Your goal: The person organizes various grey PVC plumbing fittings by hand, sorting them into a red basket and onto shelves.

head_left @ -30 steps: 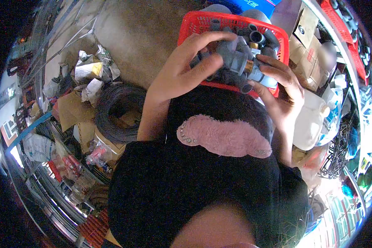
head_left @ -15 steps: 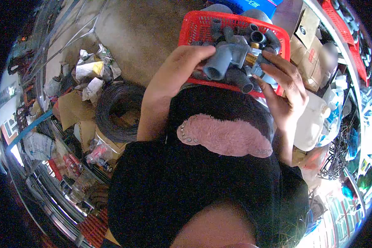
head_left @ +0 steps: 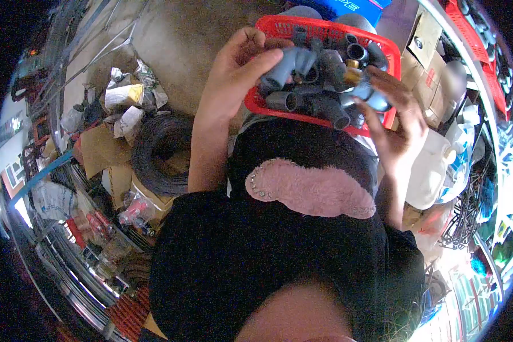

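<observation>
A grey plastic pipe fitting (head_left: 283,69), shaped like a tee, is gripped by my left hand (head_left: 236,74) over the left side of the red basket (head_left: 394,62). My right hand (head_left: 398,117) pinches a light grey pipe fitting with a brass end (head_left: 353,76) at the basket's right side. Motion blurs this second piece. A gap lies between the two held fittings. Beneath them, the basket is full of other grey pipe fittings (head_left: 339,117), some with open round mouths facing me.
A coil of black tubing (head_left: 148,154) and crumpled wrappers (head_left: 131,94) lie on the left. To the right stand a white jug (head_left: 430,171) and cardboard (head_left: 427,68). A blue box (head_left: 353,8) sits behind the basket.
My left hand has moved up and left with the tee, turning it, so it is apart from the brass-ended fitting. My right hand has stayed near its place, its fitting tilted slightly.
</observation>
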A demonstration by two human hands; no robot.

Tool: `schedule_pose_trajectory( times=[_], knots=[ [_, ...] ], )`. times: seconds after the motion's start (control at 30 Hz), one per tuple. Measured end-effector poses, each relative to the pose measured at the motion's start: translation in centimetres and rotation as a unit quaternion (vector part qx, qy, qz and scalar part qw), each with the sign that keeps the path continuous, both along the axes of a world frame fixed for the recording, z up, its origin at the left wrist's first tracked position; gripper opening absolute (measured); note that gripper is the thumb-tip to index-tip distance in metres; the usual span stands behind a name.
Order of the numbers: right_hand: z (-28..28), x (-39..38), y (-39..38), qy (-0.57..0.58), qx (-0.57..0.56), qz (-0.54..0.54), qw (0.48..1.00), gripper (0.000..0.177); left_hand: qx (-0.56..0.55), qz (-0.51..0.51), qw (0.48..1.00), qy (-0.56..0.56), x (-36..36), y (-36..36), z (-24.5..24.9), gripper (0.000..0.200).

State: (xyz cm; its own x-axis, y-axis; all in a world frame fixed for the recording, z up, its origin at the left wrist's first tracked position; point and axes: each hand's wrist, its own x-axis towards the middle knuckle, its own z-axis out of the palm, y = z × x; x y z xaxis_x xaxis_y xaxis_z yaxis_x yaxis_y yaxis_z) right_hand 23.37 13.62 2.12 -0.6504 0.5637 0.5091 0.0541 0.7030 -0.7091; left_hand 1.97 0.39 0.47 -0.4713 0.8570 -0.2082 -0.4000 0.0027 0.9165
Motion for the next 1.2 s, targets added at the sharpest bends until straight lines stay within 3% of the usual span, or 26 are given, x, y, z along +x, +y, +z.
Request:
schedule_pose_trajectory(
  times=[0.1,0.13,0.23,0.43,0.53,0.73,0.83,0.93,1.07,1.2],
  knots=[
    [-0.2,1.2,0.4,-0.094,-0.084,-0.142,0.982,0.037,-0.022,0.034,0.933,0.357,-2.6,0.8,-3.7,0.018],
    [-0.2,1.5,0.6,-0.101,-0.130,-0.173,0.971,0.037,-0.081,0.031,0.903,0.420,-3.2,0.8,-4.5,0.016],
    [-2.4,2.1,1.6,-0.060,-0.204,-0.191,0.958,0.035,-0.016,-0.005,0.772,0.635,-4.5,1.3,-6.4,0.020],
    [-4.9,2.7,2.4,-0.104,-0.247,-0.162,0.950,0.032,-0.165,-0.101,0.618,0.762,-3.7,0.1,-6.0,0.022],
    [-6.1,2.6,2.4,-0.108,-0.278,-0.198,0.934,0.031,-0.178,-0.111,0.611,0.763,-2.9,-0.4,-5.1,0.025],
    [-5.7,1.7,1.5,-0.124,-0.137,-0.128,0.975,0.037,-0.244,-0.130,0.584,0.763,-2.1,-0.2,-4.6,0.032],
    [-5.0,1.3,0.8,-0.172,-0.094,-0.133,0.972,0.046,-0.287,-0.106,0.611,0.730,-1.3,-0.6,-4.1,0.035],
    [-5.5,0.7,0.3,-0.164,-0.048,-0.127,0.977,0.046,-0.306,-0.053,0.558,0.770,-1.0,-1.0,-3.9,0.037],
    [-5.2,-0.5,-0.8,-0.142,0.105,-0.134,0.975,0.044,-0.272,-0.094,0.605,0.742,-2.0,-1.8,-5.4,0.037],
    [-3.1,-1.9,-1.4,-0.156,0.141,0.016,0.978,0.038,-0.256,-0.118,0.610,0.741,-2.9,-1.7,-4.0,0.036]
  ],
)
